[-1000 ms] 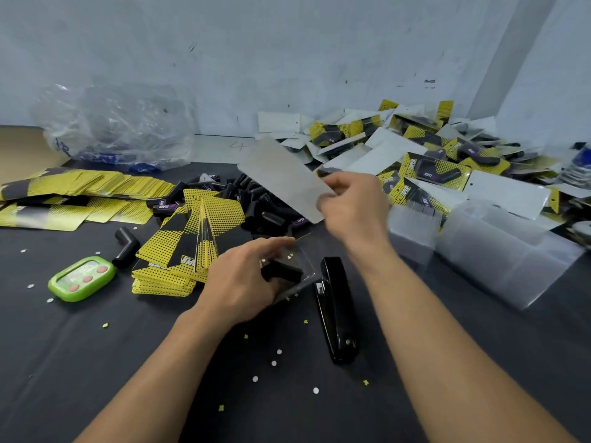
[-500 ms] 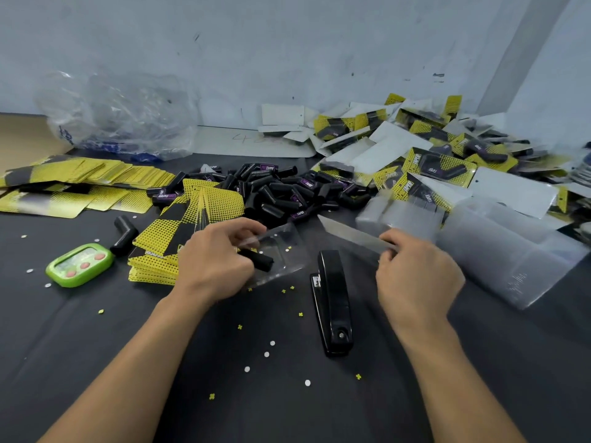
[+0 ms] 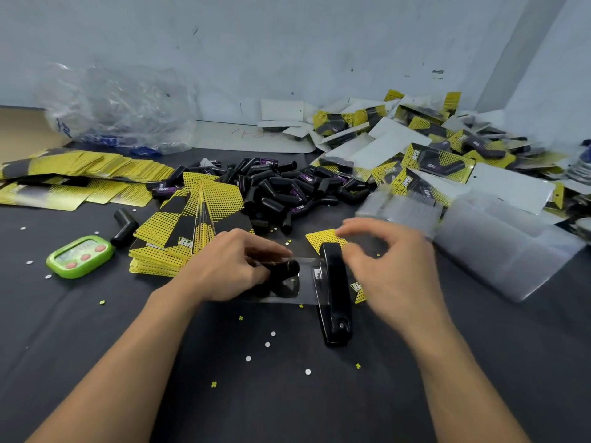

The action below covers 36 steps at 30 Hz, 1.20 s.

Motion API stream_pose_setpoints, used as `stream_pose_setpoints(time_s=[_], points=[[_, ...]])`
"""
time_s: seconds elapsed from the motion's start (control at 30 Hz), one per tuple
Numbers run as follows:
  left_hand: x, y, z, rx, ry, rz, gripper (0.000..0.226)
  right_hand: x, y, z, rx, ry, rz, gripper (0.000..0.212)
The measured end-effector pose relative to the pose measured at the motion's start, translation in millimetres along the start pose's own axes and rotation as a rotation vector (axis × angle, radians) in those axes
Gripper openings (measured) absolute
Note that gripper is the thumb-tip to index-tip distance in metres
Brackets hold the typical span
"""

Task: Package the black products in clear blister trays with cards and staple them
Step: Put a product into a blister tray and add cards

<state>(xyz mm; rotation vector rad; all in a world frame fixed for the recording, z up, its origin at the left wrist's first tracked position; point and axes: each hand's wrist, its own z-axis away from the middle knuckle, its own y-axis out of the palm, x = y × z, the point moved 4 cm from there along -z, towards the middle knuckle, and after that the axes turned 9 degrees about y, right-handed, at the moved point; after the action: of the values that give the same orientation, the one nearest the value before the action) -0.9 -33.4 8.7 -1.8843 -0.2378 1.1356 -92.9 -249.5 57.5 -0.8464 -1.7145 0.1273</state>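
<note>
Black product point(image 3: 283, 270), where is it? asks one.

It lies in the clear tray point(image 3: 307, 284), in the middle of the dark table point(image 3: 64, 330), says the other. The left hand point(image 3: 230, 266) grips the tray and the product, fingers curled round them.

What is at 3 o'clock from the tray?

The black stapler point(image 3: 334, 292), touching the tray's edge. A yellow card point(image 3: 323, 240) sticks out by its far end.

And the right hand point(image 3: 393, 270)?

It is blurry. Its fingers are bent over the stapler and card. I cannot tell if they pinch anything.

What else?

A heap of black products point(image 3: 281, 187) at 12 o'clock, a stack of yellow cards point(image 3: 192, 225) at 10, a green timer point(image 3: 80, 257) at 9, finished packs point(image 3: 438, 158) at 1, and piled clear trays point(image 3: 499, 247) at 3.
</note>
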Motion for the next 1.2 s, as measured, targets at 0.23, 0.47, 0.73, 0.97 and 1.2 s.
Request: stream_pose_setpoints(time_s=[0.23, 0.47, 0.73, 0.97, 1.2], points=[[8.2, 6.6, -2.2, -0.074, 0.026, 0.043, 0.039, 41.2, 84.3, 8.0, 0.312, -0.389, 0.888, 0.026], [10.8, 3.1, -2.9, -0.238, -0.036, 0.257, 0.023, 41.7, 86.8, -13.0, 0.456, -0.325, 0.821, 0.017], [10.9, -8.6, 8.7, -0.630, -0.058, 0.426, 0.035, 48.7, 49.0, -57.1, 0.376, -0.032, 0.247, 0.014], [-4.8, -15.3, 15.8, -0.762, 0.052, 0.112, 0.031, 28.9, 64.3, -10.1, -0.062, 0.062, 0.060, 0.029], [-8.4, -13.3, 8.5, -0.651, -0.009, 0.682, 0.023, 28.2, 79.0, 5.2, 0.168, 0.000, -0.104, 0.014]])
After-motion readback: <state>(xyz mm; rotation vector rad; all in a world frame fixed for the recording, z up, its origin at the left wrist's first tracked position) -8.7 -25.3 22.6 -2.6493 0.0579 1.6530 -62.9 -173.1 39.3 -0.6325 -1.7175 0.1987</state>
